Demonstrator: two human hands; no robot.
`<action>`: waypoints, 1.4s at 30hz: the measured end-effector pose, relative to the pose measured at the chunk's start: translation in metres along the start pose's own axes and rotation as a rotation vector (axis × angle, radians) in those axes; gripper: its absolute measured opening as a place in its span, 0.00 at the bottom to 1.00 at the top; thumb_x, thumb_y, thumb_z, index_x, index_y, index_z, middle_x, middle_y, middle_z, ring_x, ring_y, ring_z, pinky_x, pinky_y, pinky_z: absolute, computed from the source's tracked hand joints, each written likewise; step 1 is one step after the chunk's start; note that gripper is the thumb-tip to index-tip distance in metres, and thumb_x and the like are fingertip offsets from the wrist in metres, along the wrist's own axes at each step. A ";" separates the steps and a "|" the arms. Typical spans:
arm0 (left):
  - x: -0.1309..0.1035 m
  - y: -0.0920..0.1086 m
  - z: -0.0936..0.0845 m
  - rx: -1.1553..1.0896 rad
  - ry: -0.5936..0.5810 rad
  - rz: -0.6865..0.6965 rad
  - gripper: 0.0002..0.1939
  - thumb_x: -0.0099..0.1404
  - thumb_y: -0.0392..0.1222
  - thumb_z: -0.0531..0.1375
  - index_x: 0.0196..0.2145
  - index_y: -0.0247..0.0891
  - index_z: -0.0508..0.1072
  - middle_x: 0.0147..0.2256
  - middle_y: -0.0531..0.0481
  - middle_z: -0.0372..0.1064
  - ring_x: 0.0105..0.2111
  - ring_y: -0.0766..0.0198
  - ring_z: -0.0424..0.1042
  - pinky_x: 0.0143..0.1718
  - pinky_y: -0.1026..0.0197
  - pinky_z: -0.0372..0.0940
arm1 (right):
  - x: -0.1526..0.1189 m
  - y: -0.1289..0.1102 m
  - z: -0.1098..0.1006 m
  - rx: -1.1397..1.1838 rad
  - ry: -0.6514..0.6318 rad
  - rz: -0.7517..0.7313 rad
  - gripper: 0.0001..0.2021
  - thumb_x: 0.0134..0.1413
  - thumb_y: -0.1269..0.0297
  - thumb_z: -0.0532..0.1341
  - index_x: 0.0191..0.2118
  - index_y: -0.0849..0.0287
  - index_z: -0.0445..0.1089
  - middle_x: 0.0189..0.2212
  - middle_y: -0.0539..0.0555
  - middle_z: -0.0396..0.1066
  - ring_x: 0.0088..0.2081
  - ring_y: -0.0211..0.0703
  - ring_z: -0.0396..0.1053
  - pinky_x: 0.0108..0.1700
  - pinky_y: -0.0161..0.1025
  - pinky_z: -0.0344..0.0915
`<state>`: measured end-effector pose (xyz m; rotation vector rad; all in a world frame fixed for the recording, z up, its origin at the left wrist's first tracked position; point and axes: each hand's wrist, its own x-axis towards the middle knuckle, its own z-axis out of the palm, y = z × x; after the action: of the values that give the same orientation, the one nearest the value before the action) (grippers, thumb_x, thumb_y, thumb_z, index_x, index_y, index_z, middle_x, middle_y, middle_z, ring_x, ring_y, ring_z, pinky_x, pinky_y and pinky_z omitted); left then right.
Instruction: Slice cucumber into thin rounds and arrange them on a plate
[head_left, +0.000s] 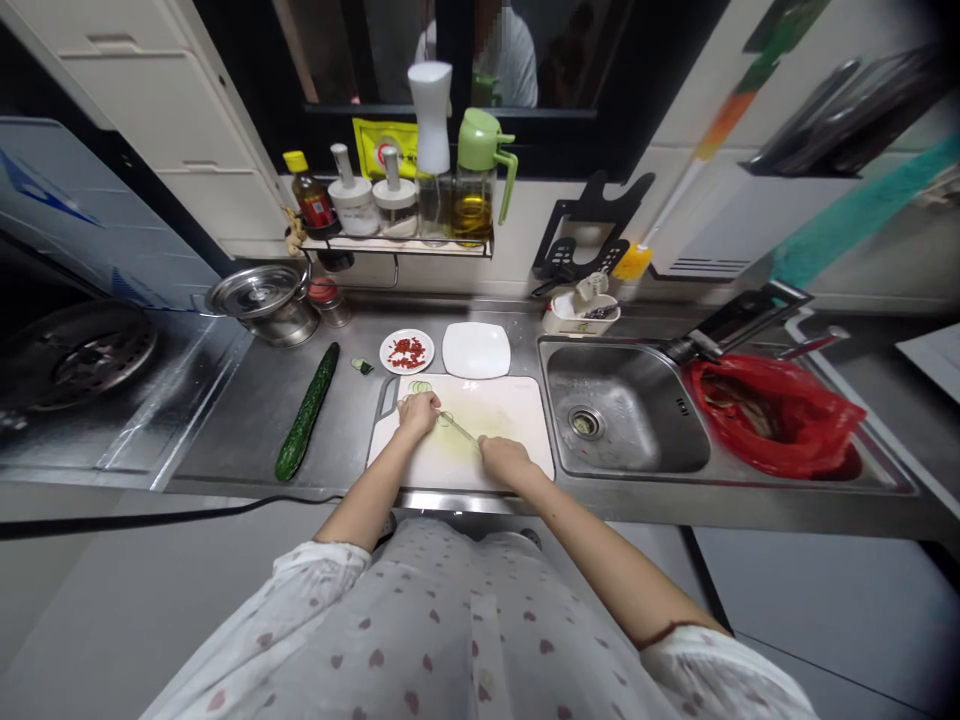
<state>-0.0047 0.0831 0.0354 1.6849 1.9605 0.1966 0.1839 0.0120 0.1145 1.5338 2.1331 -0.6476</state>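
"What's your right grip doing?"
"My right hand (pixel 504 460) is closed around the knife (pixel 466 434) above the cutting board (pixel 517 430)."
"And the left?"
"My left hand (pixel 420 412) is by the blade's tip; I can't tell what it pinches. Cucumber slices (pixel 418 386) lie just beyond it, on the board. A whole cucumber (pixel 306 412) rests left, on the bench (pixel 225 425)."

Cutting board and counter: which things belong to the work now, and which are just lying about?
Likely in the job: cutting board, knife, cucumber slices, whole cucumber, square white plate.

Apparently just lying about: steel pot, red plastic bag, oil dispenser.
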 end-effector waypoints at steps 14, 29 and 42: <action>0.000 0.002 -0.002 0.002 -0.004 -0.014 0.06 0.55 0.39 0.61 0.34 0.44 0.73 0.37 0.52 0.75 0.44 0.59 0.68 0.50 0.54 0.52 | 0.006 0.005 -0.019 -0.135 0.022 -0.063 0.17 0.58 0.77 0.49 0.50 0.65 0.68 0.43 0.67 0.73 0.47 0.53 0.71 0.43 0.44 0.66; -0.002 0.004 -0.004 0.018 -0.018 -0.022 0.06 0.56 0.39 0.61 0.33 0.44 0.73 0.36 0.52 0.75 0.44 0.58 0.69 0.48 0.55 0.53 | -0.011 0.022 0.021 -0.048 0.152 0.008 0.14 0.64 0.66 0.47 0.49 0.62 0.64 0.39 0.64 0.74 0.44 0.49 0.72 0.41 0.39 0.61; -0.016 0.014 -0.001 0.117 0.016 0.009 0.07 0.57 0.42 0.60 0.36 0.43 0.73 0.43 0.46 0.72 0.47 0.53 0.67 0.49 0.51 0.52 | -0.021 0.038 0.041 0.258 0.166 0.320 0.14 0.64 0.62 0.44 0.49 0.58 0.60 0.41 0.61 0.72 0.43 0.48 0.70 0.37 0.38 0.57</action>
<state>0.0079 0.0715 0.0476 1.7707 2.0108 0.1010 0.2297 -0.0177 0.0895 2.0794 1.9089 -0.7230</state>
